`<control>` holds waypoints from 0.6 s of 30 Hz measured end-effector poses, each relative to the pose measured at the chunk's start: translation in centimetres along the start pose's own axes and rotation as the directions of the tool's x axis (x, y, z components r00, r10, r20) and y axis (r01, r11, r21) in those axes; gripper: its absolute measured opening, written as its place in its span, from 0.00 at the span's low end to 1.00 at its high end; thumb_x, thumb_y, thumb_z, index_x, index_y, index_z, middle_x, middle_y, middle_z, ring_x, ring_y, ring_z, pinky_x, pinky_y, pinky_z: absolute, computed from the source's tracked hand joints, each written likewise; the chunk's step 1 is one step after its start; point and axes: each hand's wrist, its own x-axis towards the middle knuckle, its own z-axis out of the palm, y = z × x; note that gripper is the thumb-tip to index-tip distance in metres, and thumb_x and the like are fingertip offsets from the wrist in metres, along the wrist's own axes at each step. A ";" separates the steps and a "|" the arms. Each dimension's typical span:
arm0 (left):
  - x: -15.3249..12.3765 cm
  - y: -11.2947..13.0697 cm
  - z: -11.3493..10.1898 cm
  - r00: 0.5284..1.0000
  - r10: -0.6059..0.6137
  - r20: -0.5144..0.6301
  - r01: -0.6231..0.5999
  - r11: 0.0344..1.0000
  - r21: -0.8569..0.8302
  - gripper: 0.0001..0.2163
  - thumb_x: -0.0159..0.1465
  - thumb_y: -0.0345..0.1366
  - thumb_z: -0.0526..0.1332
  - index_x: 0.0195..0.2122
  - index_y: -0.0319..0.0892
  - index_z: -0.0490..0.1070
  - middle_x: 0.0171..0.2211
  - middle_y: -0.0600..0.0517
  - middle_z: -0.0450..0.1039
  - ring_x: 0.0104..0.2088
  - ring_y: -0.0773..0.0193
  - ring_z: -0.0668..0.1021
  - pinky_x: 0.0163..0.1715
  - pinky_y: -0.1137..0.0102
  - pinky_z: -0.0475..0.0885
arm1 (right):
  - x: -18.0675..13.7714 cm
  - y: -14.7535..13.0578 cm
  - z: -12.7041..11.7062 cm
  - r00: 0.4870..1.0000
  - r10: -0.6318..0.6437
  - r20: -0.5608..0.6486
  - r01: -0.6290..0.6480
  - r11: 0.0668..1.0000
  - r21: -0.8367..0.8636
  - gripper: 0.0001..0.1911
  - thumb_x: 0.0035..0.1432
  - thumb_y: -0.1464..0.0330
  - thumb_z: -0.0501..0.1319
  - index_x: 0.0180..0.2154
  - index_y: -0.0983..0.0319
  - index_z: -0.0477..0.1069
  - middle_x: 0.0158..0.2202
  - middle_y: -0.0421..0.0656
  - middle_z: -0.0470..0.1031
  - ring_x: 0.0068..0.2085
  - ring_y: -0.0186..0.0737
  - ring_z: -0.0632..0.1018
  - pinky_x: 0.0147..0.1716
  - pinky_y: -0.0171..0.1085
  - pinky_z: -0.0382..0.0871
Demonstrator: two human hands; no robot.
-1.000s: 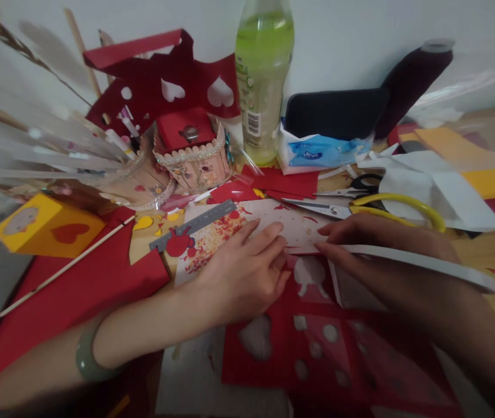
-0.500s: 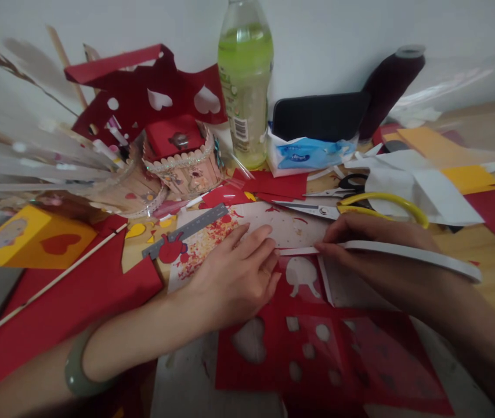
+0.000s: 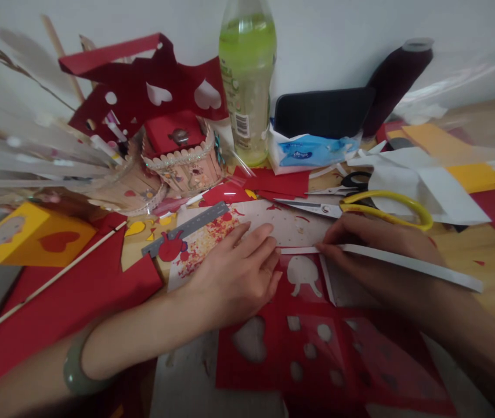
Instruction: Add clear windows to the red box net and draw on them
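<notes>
Left hand [image 3: 234,273] lies flat, pressing the red paper [image 3: 317,354]; right hand [image 3: 369,241] pinches a white strip [image 3: 408,264] along its top edge; any slip could set it crooked.

The scene is lit softly and rather dimly, with weak shadows and no glare. Strong wide-angle stretching and smearing are seen toward the edges, where the clear sticks [image 3: 33,162] at the left are blurred. The near forearms are underexposed.
</notes>
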 end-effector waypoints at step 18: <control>1.0 -0.8 -0.7 0.999 0.029 0.030 -0.027 0.998 -0.051 0.14 0.67 0.33 0.52 0.33 0.37 0.76 0.35 0.48 0.76 0.45 0.54 0.74 0.45 0.60 0.70 | -0.6 0.0 0.6 0.987 -0.121 0.103 0.139 0.971 -0.193 0.06 0.52 0.73 0.53 0.27 0.60 0.66 0.28 0.43 0.73 0.28 0.40 0.74 0.22 0.34 0.58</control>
